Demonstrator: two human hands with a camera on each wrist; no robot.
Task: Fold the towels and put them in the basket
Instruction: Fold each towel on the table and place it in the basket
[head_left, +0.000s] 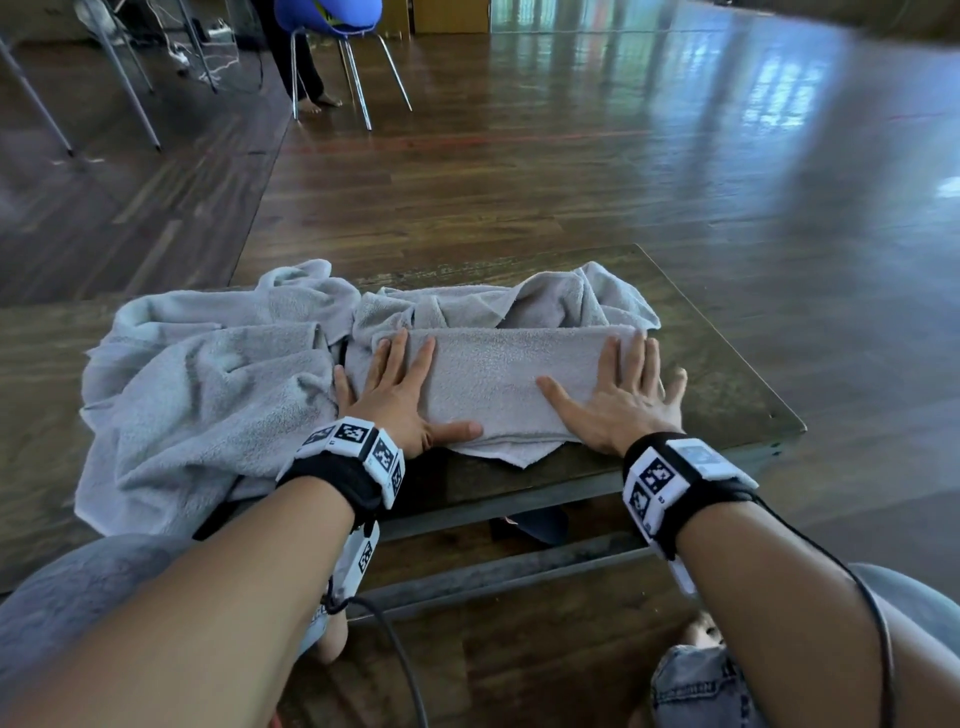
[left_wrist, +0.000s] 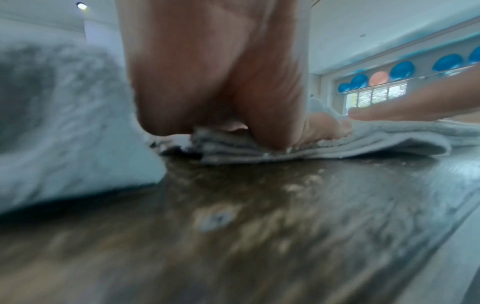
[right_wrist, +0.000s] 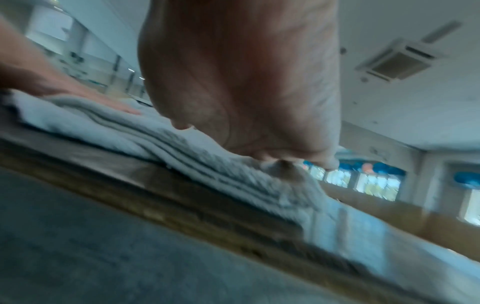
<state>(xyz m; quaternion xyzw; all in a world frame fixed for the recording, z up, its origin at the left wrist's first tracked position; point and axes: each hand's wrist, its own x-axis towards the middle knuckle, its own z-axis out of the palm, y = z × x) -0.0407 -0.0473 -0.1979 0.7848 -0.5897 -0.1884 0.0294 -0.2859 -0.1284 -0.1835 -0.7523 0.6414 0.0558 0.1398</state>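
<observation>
Both hands, left hand and right hand, lie spread flat on the folded towel (its long axis runs hand to hand).

It was a gym or studio hall: exercise balls lined a high shelf above wide wooden floor.

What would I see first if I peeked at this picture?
Two flat hands, the left hand and the right hand, pressing down on the ends of a folded grey towel on a low wooden table. Left of them a big crumpled towel spills over the table's edge. Far back stands a blue chair.
</observation>
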